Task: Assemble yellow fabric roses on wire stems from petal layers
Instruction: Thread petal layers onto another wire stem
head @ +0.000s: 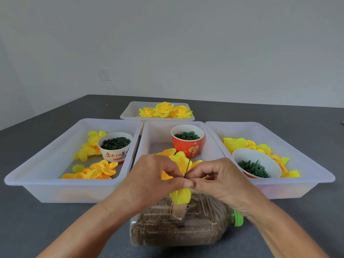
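A person's 2 bare forearms reach forward over a dark grey tabletop [37, 220]. Nearest lies a clear plastic bottle [186, 229] on its side, filled with brown grainy material, its green cap [238, 218] pointing right. A yellow petal layer [180, 196] hangs just above it, below the hands.

The left hand [150, 177] and the right hand [217, 179] meet fingertip to fingertip in the middle. The fingers of both hands are curled together, pinching a thin green wire stem [188, 164] that stands upright between them, with yellow petals gathered around the pinch.

Beyond the hands sit 3 white plastic trays side by side. The left tray [46, 161] holds loose yellow petal pieces [96, 170] and a white paper cup [115, 146] of dark green parts. The middle tray [149, 138] holds a red paper cup [188, 140] of small green ring-like parts. The right tray [279, 138] holds more yellow petals [247, 144] and a white bowl [260, 161] of green leaf-like pieces.

Farther back, a 4th white tray [130, 110] holds 3 finished yellow roses [165, 109]. Behind everything rises a plain pale wall with a white socket [105, 74].
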